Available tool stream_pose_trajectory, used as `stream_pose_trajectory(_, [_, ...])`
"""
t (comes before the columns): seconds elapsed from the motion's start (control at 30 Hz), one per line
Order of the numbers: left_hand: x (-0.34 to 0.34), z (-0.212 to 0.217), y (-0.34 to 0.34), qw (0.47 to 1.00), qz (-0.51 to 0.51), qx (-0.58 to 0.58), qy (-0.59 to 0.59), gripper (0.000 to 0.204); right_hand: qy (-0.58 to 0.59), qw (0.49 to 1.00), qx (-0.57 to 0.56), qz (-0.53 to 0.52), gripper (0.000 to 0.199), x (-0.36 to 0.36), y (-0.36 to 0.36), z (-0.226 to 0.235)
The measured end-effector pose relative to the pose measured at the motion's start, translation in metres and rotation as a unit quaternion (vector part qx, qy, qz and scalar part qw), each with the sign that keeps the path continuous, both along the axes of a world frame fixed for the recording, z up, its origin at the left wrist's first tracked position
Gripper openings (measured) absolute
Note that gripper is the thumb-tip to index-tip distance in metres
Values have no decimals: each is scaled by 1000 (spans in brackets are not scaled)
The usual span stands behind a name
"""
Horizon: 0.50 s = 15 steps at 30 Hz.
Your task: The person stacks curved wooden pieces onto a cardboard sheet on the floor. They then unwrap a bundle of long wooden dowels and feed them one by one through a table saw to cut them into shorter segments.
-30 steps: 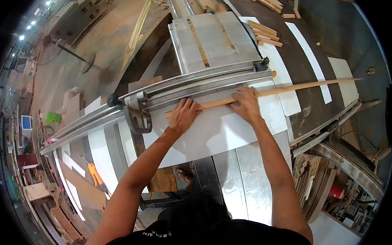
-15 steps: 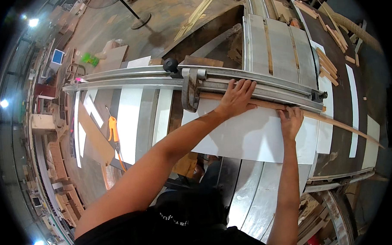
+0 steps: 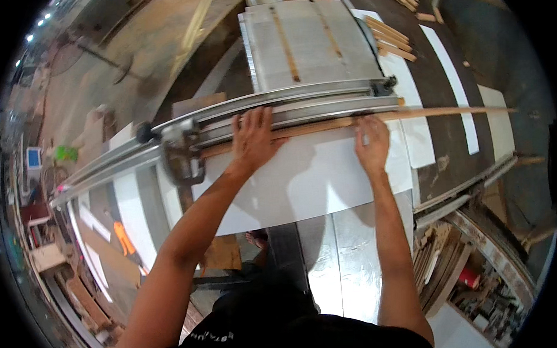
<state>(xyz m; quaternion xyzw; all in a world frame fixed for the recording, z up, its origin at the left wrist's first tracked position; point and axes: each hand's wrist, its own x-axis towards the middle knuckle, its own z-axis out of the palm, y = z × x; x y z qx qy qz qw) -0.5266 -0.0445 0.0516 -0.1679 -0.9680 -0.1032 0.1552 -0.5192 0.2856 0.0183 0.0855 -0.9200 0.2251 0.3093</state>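
A long thin wooden strip (image 3: pixel 320 126) lies along the near side of a metal fence rail (image 3: pixel 334 108), over a white board (image 3: pixel 297 179). My left hand (image 3: pixel 252 144) reaches across the strip, its fingers bent over the rail and its thumb beside the wood. Farther right, my right hand (image 3: pixel 373 147) has its fingers curled at the strip, close to the rail's end. Past that end, the strip runs on to the right over the dark table. A metal stop block (image 3: pixel 182 153) sits on the rail left of my left hand.
A grey metal saw table (image 3: pixel 311 44) with slots lies beyond the rail. Short wooden pieces (image 3: pixel 390 38) and a white strip (image 3: pixel 450 88) lie on the dark table (image 3: pixel 440 147). An orange air gun (image 3: pixel 124 239) lies at the left. Wood scraps (image 3: pixel 438 260) are piled at lower right.
The whole view has shifted and turned, so the rail, strip and hands appear farther left and higher. Both hands keep about the same places along the strip and rail.
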Motion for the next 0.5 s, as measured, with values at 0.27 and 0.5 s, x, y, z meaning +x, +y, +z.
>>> stream_pose_trajectory(0.27, [-7, -6, 12, 998, -30, 11, 49, 87, -201, 951, 201, -121, 46, -37, 225, 44])
stream_pose_trajectory(0.5, [-7, 0, 12, 999, -24, 20, 39, 86, -218, 958, 169, -76, 42, -58, 252, 38])
